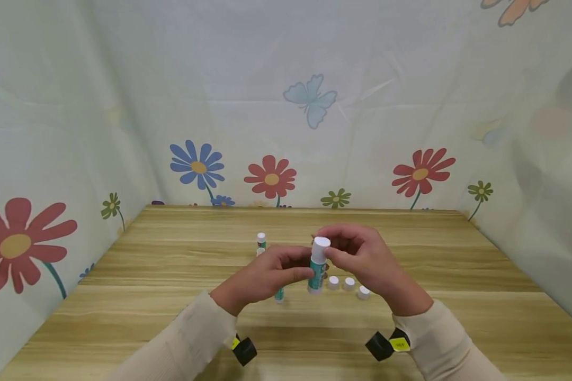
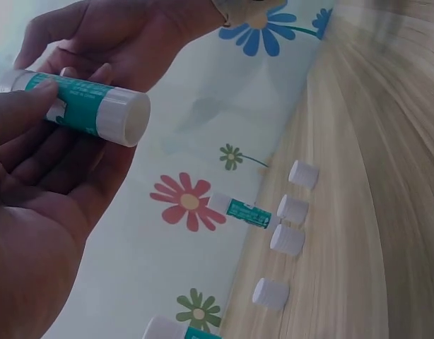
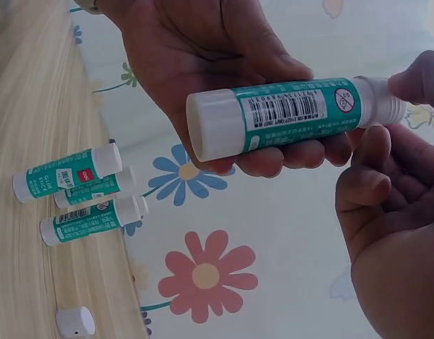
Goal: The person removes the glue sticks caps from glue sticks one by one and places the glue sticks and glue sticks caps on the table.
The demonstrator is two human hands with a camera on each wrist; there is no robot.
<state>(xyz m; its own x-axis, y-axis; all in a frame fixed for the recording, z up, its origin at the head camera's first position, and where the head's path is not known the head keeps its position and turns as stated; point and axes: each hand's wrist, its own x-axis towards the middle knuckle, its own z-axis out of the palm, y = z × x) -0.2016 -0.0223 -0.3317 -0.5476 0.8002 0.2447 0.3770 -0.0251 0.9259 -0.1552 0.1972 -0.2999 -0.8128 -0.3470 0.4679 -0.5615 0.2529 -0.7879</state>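
Note:
In front of my chest I hold a glue stick (image 1: 316, 276) with a teal label and white ends, raised over the table. My left hand (image 1: 270, 271) grips its labelled body, with the thumb on the near side and fingers behind. My right hand (image 1: 364, 259) pinches the white upper end with thumb and fingers. The right wrist view shows a barcode on the held glue stick (image 3: 295, 116) and right fingertips around its ribbed white end. The far side of the grip is partly hidden in the head view.
Several loose white caps (image 1: 349, 284) stand in a row on the wooden table (image 1: 434, 328). More glue sticks (image 3: 61, 173) stand upright in a group, partly behind my left hand in the head view. A flower-printed curtain (image 1: 362, 159) surrounds the table's back and sides.

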